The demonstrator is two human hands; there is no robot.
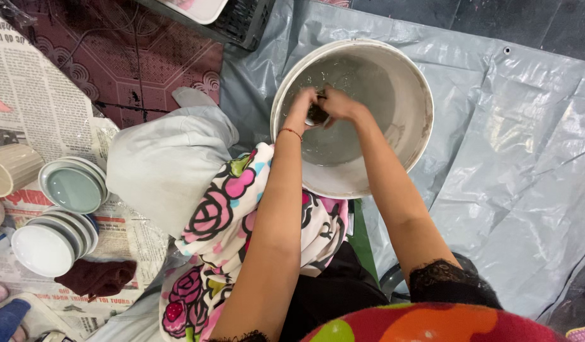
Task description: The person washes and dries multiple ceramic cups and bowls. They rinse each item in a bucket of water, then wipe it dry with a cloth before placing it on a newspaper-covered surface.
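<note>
While both hands meet inside the round white plastic bucket (394, 158) of cloudy water, left hand (303, 104) and right hand (335, 104) each grip closed on one small dark glossy object (316, 116), partly hidden. Smooth glazed plates (74, 187) stack on newspaper (39, 95); crinkled grey tarp (520, 158) beneath.

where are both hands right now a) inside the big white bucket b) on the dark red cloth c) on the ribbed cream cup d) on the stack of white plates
a: the left hand and right hand meet over a small dark object inside the large white bucket, above the water in it.
</note>
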